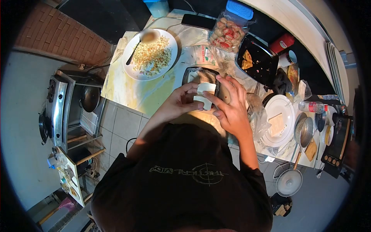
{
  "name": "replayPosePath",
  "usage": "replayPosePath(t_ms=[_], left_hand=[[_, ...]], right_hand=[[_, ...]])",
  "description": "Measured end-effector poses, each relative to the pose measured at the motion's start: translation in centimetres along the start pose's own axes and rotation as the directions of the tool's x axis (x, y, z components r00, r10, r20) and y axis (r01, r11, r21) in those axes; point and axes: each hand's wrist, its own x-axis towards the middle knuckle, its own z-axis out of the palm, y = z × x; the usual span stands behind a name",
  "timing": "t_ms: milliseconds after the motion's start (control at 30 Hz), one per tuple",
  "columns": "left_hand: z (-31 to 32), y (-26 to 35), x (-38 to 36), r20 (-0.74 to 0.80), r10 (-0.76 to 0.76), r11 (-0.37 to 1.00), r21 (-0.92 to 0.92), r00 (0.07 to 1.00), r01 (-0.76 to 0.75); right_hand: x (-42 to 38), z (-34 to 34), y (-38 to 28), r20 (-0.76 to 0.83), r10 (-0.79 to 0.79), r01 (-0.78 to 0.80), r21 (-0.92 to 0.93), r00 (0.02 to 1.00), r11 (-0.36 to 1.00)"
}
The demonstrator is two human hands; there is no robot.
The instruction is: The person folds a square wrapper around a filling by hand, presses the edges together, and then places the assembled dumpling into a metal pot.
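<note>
Over the front of the counter, a pale folded pastry wrapper [202,102] is between my two hands. My left hand [179,102] pinches its left side, with the thumb at the lower edge and the fingers higher up. From the other side, my right hand [233,111] grips it, with the index finger lying across it and the thumb low at its right. Just behind my hands sits a small dark-rimmed tray [188,74] with pale contents. To the left, a white plate [129,69] holds shredded vegetables [152,56] and a spoon [148,37].
At the right, a white plate [288,110] bears a square pale sheet [276,124]. A black tray [266,77] with fried pieces, a bag of reddish-brown food [227,34], a bottle [311,106] and a strainer [303,130] crowd the counter. A stove [58,104] stands left.
</note>
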Motion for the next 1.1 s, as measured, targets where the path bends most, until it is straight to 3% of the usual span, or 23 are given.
replayPosePath(t_ms=[267,333,367,400,433,467,500,567,733,800,933,1033,1100], left_hand=[[0.0,0.0,0.0,-0.006,0.018,0.999,-0.042,1.0,-0.018],[0.1,0.1,0.0,-0.018,0.018,1.0,-0.021,1.0,-0.019],[0.1,0.0,0.0,-0.019,0.018,1.0,-0.022,1.0,-0.019],[0.1,0.0,0.1,-0.017,0.018,1.0,-0.008,1.0,-0.018],[0.1,-0.1,0.1,-0.013,0.018,1.0,0.007,1.0,-0.018],[0.1,-0.3,0.2,-0.01,0.016,1.0,0.008,1.0,-0.016],[0.1,-0.4,0.3,0.011,0.002,1.0,0.005,1.0,-0.002],[0.1,-0.4,0.2,0.027,-0.012,1.0,0.004,1.0,0.012],[-0.1,-0.8,0.3,-0.017,-0.046,0.999,-0.011,0.999,0.046],[-0.1,-0.7,0.3,-0.007,-0.037,0.999,-0.022,0.999,0.037],[-0.6,-0.9,0.4,0.017,-0.052,0.999,-0.001,0.998,0.052],[-0.3,-0.3,0.1,0.012,-0.059,0.992,-0.107,0.998,0.06],[-0.6,-0.8,0.1,0.007,-0.063,0.991,-0.12,0.998,0.063]], right_hand=[[-0.4,-1.5,0.6,-0.025,-0.025,0.024,-0.029,0.999,0.999],[-0.2,-1.0,0.6,-0.142,0.075,-0.046,0.193,0.987,0.98],[-0.1,-0.5,0.5,-0.141,0.074,-0.046,0.193,0.987,0.98],[0.0,0.3,0.2,-0.129,0.249,-0.157,0.487,0.96,0.859],[0.1,1.2,0.0,-0.065,0.408,-0.234,0.731,0.911,0.641],[0.4,2.2,0.2,-0.053,0.397,-0.181,0.829,0.916,0.53],[0.4,2.5,0.1,-0.055,0.398,-0.181,0.829,0.916,0.529],[0.5,3.0,0.1,0.089,0.452,-0.278,0.886,0.888,0.371],[0.3,3.1,0.0,0.049,0.41,-0.253,0.852,0.911,0.459],[0.3,2.8,-0.2,-0.051,0.317,-0.198,0.684,0.947,0.702],[0.2,2.0,-0.6,-0.058,0.291,-0.195,0.615,0.955,0.764],[0.3,1.5,-0.5,-0.063,0.154,-0.083,0.616,0.986,0.783],[0.2,1.4,-0.1,-0.077,-0.018,0.051,0.455,0.997,0.889]])
